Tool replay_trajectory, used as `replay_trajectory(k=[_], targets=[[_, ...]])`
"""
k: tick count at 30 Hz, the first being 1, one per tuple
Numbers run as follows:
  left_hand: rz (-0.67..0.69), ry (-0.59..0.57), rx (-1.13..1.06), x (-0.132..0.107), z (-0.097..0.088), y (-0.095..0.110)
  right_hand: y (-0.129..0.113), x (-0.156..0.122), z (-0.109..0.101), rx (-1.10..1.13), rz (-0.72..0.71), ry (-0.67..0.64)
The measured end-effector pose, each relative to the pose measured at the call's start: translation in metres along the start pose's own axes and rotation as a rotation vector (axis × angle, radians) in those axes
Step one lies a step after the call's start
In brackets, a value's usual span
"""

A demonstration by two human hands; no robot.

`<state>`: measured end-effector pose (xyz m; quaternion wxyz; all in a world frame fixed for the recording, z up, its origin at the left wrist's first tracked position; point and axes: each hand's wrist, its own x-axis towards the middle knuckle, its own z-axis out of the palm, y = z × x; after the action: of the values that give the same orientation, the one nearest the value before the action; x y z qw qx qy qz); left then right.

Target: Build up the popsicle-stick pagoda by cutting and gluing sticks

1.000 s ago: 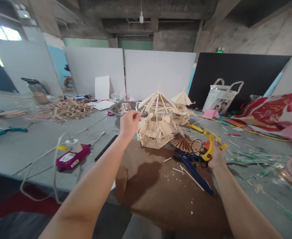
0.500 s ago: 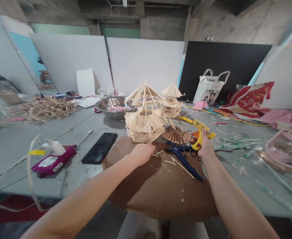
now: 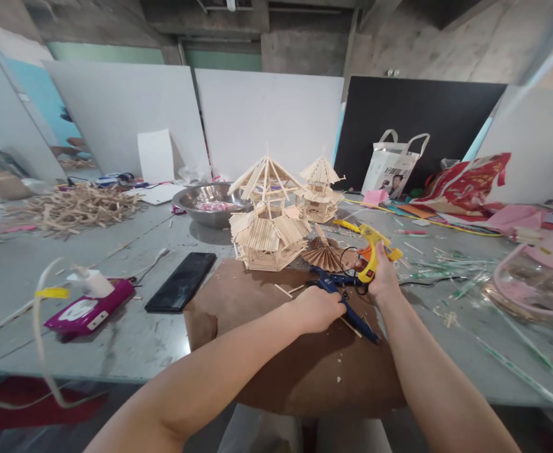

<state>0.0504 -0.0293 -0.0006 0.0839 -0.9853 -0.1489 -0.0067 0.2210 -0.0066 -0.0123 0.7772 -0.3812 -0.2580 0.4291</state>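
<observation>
A yellow hot glue gun (image 3: 375, 248) is in my right hand (image 3: 384, 274), its nozzle pointing away to the left. My left hand (image 3: 321, 308) is low over the brown board (image 3: 257, 327), fingers pinched together beside the blue-handled pliers (image 3: 358, 324); what they hold, if anything, is hidden. Short thin wooden sticks (image 3: 283, 290) lie on the board behind that hand. Just beyond stands a pavilion model of wooden sticks (image 3: 270, 236), with a pleated brown fan-shaped piece (image 3: 326, 255) to its right.
A second, smaller stick pavilion (image 3: 321, 195) stands behind, near a steel bowl (image 3: 205, 217). To the left are a black phone (image 3: 180, 282), a purple power strip (image 3: 92, 308) and a stick pile (image 3: 82, 207). A pink-rimmed clear container (image 3: 535, 308) is at right.
My left hand has moved right and nearer to me, from the foot of the pavilion to beside the pliers. My right hand still holds the glue gun. The view has shifted slightly.
</observation>
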Motion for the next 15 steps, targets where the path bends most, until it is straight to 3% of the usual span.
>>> replay_trajectory(k=[10, 13, 15], targets=[[-0.052, 0.03, -0.029, -0.006, 0.001, 0.005, -0.01, 0.009, -0.01, 0.049, -0.064, 0.134], [-0.082, 0.022, -0.044, -0.008, 0.001, 0.006, -0.018, 0.017, -0.022, 0.037, -0.214, 0.355], [-0.103, 0.017, -0.049, -0.008, 0.0, 0.007, -0.024, 0.021, -0.031, -0.018, -0.277, 0.434]])
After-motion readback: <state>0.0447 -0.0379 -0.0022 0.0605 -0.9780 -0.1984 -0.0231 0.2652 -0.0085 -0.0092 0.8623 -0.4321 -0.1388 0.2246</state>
